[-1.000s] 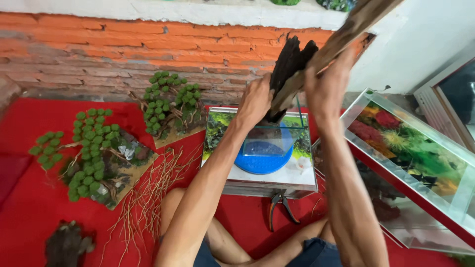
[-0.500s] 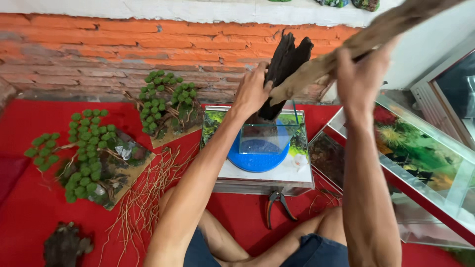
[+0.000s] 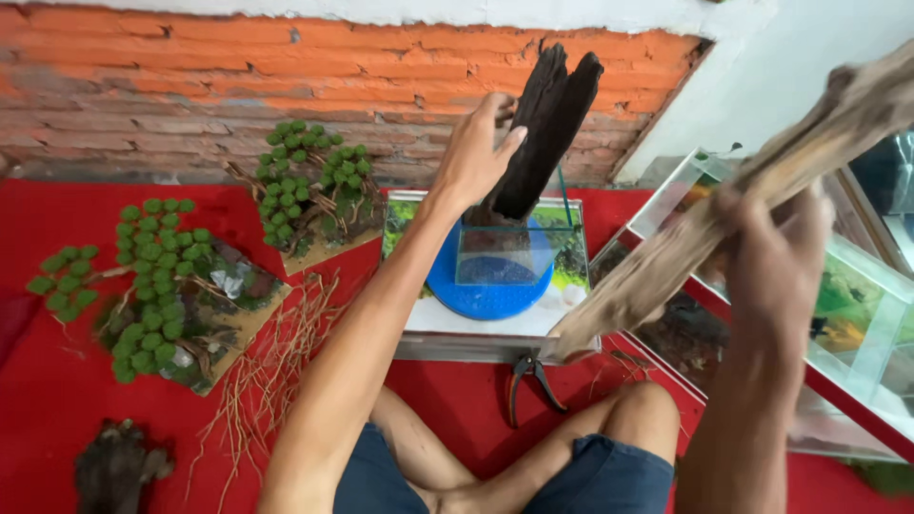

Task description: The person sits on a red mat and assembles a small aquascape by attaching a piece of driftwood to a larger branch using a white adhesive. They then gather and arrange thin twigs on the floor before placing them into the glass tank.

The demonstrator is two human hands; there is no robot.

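Left hand [image 3: 476, 152] gripped dark driftwood [image 3: 543, 133], upright inside small glass tank [image 3: 509, 252]; I judged tilt could crack glass. Right hand [image 3: 771, 252] clasped pale driftwood [image 3: 752, 205] right of tank.

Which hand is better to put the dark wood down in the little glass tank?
Left, probably. The left hand grips the dark wood above the small glass tank; the right hand holds pale wood off to the side.
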